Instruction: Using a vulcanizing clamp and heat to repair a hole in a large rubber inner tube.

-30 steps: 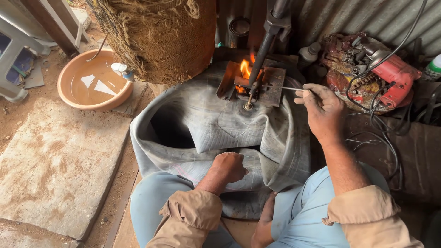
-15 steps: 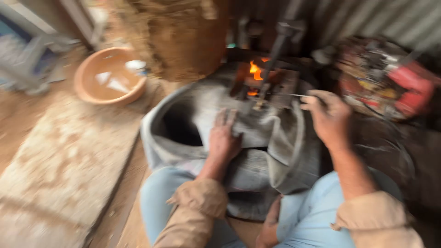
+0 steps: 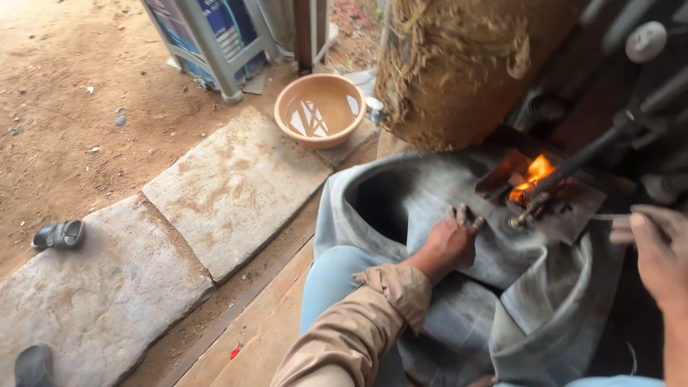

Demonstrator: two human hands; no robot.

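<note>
Pressing left hand [image 3: 450,240] flat, fingers spread, on grey rubber tube [image 3: 459,301] beside flame [image 3: 534,174]; right hand [image 3: 656,251] pinching thin rod [image 3: 609,216].

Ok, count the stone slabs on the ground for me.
2. One stone slab lies just below the tan basin; the other slab sits lower left of it, near the dark sandal. Others may lie outside the view.

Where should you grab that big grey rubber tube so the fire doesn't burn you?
Probably the floppy folded edge of the grey rubber tube on the lap side, coming from below. The flame sits on the metal plate at its far end; the left hand already presses short of it.
</note>
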